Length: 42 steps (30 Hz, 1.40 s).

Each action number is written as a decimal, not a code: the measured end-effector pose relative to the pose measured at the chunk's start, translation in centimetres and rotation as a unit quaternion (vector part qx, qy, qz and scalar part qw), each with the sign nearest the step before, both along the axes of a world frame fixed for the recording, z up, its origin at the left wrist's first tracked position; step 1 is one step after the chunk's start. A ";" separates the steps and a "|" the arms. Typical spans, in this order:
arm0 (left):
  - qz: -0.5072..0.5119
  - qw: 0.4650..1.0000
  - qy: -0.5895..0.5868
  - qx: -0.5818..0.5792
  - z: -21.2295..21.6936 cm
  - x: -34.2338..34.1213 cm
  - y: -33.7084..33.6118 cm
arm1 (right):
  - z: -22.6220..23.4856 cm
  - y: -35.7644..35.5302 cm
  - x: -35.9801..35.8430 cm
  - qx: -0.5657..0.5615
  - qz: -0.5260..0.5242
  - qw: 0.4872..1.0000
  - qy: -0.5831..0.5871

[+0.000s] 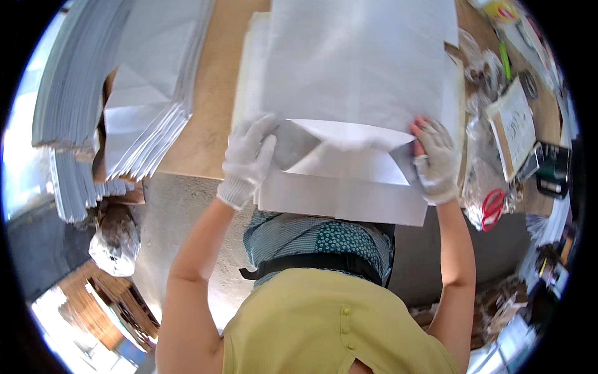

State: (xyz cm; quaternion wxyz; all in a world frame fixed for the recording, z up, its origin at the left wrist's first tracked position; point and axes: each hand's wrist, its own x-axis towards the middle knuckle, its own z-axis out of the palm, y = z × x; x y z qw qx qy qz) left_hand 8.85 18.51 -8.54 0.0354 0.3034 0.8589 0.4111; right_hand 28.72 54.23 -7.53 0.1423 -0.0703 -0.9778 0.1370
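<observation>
A large white paper bag point(358, 68) lies flat on a stack of paper in front of me. Its near end is spread into a diamond-shaped fold point(349, 153), with grey triangular corners at both sides and a flap point(342, 194) hanging over the table's near edge. My left hand point(248, 159), in a white knitted glove, rests at the left corner of the fold with fingers apart. On the right corner lies my right hand point(435, 159), gloved but with bare fingertips, its thumb and fingers apart. Both palms cover the outer corner tips.
Stacks of folded white paper bags point(146, 93) stand at the table's left. Along the right edge lie red-handled scissors point(493, 209), crumpled clear plastic point(479, 124), a written card point(512, 128), a tape roll point(528, 84), a green cutter point(504, 59) and a dark phone-like object point(553, 168).
</observation>
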 end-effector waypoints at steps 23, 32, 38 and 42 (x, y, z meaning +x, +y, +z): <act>0.454 0.887 -0.020 0.088 23.1 -11.5 -20.9 | 6.0 5.0 2.5 -0.282 -0.260 0.909 0.160; 0.457 0.888 0.025 0.042 13.9 -28.5 -41.5 | 5.4 0.2 5.8 -0.224 -0.281 0.932 0.042; 0.467 0.884 0.007 -0.023 5.0 -31.1 -47.1 | 3.6 -6.3 12.2 -0.188 -0.293 0.921 -0.177; 0.445 0.875 0.065 -0.176 6.1 -33.4 -51.0 | 4.3 -12.3 11.2 -0.124 -0.289 0.930 -0.190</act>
